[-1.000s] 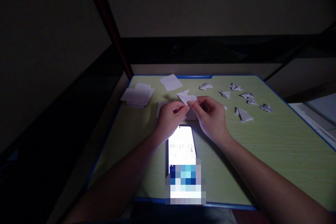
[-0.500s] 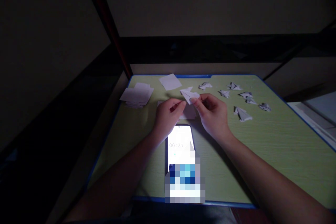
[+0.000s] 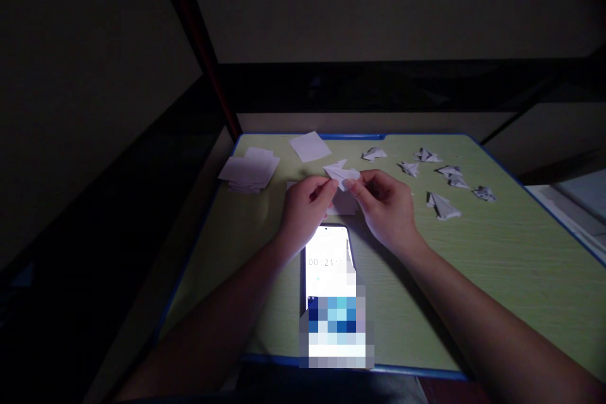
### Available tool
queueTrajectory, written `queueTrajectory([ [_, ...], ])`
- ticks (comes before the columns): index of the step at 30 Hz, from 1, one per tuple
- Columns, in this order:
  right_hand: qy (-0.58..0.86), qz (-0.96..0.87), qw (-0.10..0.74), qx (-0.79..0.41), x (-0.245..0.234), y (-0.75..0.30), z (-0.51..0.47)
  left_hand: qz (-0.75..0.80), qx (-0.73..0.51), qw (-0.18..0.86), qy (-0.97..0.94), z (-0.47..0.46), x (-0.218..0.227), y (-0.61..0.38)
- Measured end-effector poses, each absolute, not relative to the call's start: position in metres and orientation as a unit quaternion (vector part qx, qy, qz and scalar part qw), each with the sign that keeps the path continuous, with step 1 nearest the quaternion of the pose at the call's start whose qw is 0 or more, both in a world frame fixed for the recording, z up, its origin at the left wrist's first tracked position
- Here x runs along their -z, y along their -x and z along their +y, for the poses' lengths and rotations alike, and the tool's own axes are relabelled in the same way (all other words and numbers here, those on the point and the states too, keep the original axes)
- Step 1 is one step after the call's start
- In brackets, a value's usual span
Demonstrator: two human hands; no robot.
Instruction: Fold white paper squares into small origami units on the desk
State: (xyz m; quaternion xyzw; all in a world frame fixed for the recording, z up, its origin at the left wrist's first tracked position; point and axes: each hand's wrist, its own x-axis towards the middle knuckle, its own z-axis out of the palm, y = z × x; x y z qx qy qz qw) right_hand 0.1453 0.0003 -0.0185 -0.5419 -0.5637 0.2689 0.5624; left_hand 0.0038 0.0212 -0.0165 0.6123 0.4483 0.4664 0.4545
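Observation:
A small folded white paper piece (image 3: 341, 172) is held just above the green table (image 3: 497, 252). My left hand (image 3: 307, 208) pinches its left side and my right hand (image 3: 386, 207) pinches its right side, fingertips nearly meeting. Both hands are closed on the paper. Under them lies another white sheet (image 3: 343, 203), partly hidden. A lit phone (image 3: 329, 265) showing a timer lies flat just below my hands.
Several finished folded paper shapes (image 3: 442, 205) are scattered at the back right. A stack of white sheets (image 3: 249, 170) and a single sheet (image 3: 309, 146) lie at the back left. The table has a blue rim (image 3: 350, 137); a dark frame and wall stand behind.
The hands lifted the folded paper slightly up and away from me during the first half second, then held nearly still; the left fingers closed in on it again.

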Motion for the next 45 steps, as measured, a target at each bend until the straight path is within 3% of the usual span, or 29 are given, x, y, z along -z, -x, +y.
queueTrajectory([
  [45, 0.557, -0.569, 0.553, -0.245, 0.016, -0.144, 0.000, 0.445, -0.530, 0.399, -0.601, 0.028, 0.011, 0.004],
])
